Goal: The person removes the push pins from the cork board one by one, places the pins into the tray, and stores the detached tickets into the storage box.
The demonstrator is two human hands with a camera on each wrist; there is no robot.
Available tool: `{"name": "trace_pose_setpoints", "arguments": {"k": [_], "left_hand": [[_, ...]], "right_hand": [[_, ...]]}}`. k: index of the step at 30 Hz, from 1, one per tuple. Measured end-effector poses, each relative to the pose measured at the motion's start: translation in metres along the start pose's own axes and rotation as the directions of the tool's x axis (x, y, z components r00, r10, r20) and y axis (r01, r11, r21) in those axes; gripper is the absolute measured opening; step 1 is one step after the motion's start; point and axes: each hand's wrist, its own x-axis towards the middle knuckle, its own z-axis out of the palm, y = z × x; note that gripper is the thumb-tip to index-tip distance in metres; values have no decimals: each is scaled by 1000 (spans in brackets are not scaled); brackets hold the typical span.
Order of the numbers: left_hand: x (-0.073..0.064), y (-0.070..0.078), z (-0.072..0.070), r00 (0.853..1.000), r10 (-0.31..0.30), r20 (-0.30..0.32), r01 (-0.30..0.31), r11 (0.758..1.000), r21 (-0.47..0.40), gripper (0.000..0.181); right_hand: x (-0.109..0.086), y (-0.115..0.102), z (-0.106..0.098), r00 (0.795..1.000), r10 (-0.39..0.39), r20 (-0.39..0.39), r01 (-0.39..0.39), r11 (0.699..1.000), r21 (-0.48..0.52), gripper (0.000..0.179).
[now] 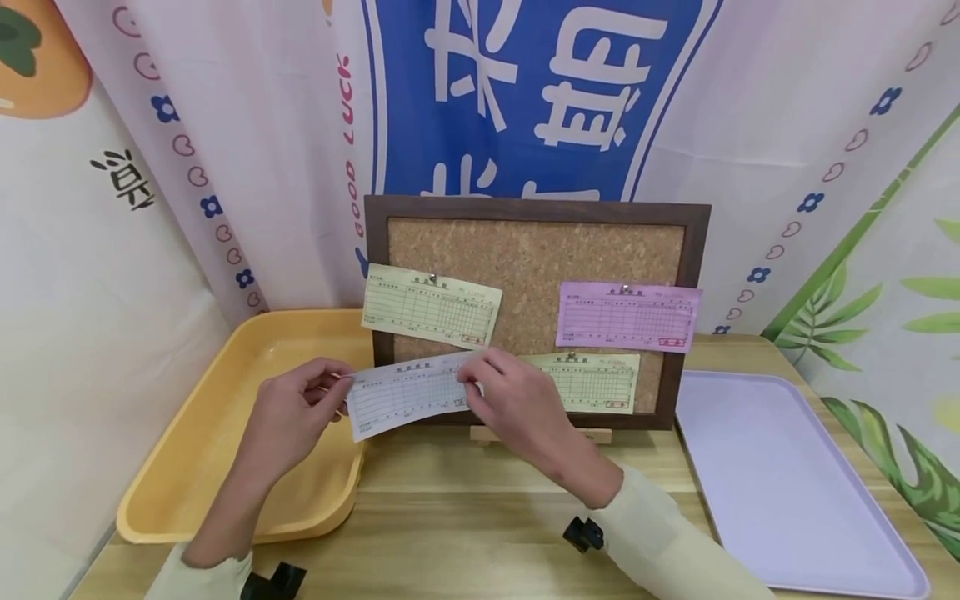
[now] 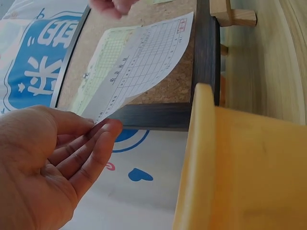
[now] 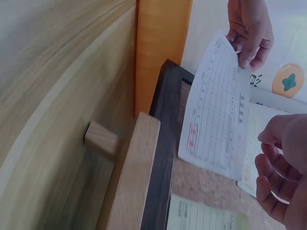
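Watching from the head view, I see the white slip in front of the lower left part of the cork board, below the upper green slip and left of the lower green slip. Its long axis runs across the board, the right end a little higher. The left hand, beside the yellow tray, has its fingers clamped on the left end, so it is the nearer one; the right hand covers the right end from this angle, and I cannot judge contact here alone. Turning to the left wrist view, I get a clear pinch between thumb and fingers at one corner, with the slip stretching away from them towards the board's lower frame and bowing along its length; the right hand, blurred, is apart from it. From the right wrist view, I can settle the relation that matters: the free end lies just beside the curled right fingers, on the left hand's side, with a visible gap between. Whether those fingers pinch something small, I cannot tell. The slip itself looks thin and limp, printed with a ruled grid and a heading, a red box near the free end's lower corner.
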Motion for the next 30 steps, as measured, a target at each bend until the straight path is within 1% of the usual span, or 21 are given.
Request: {"name": "trace_pose_setpoints", "arguments": {"k": [5, 8, 14, 19, 25, 30], "left_hand": [[-4, -2, -4, 1000, -5, 13, 5, 1000, -12, 9], [-8, -4, -7, 1000, -14, 19, 14, 1000, -14, 9], [-12, -8, -15, 1000, -14, 24, 14, 1000, -22, 11], [-11, -12, -22, 999, 2, 35, 0, 999, -40, 13], [-10, -21, -31, 999, -3, 52, 6, 998, -58, 16], [-9, -32, -37, 998, -15, 62, 21, 995, -95, 18]], "right_hand": [[-15, 7, -14, 1000, 13, 8, -13, 1000, 3, 10], [-26, 14, -23, 1000, 23, 18, -24, 999, 28, 10], [-49, 29, -42, 998, 48, 42, -50, 998, 30, 13], [-64, 44, -62, 995, 78, 56, -77, 997, -8, 16], [-76, 59, -87, 995, 89, 47, -86, 994, -63, 19], [-92, 69, -103, 988, 145, 54, -140, 985, -98, 23]]}}
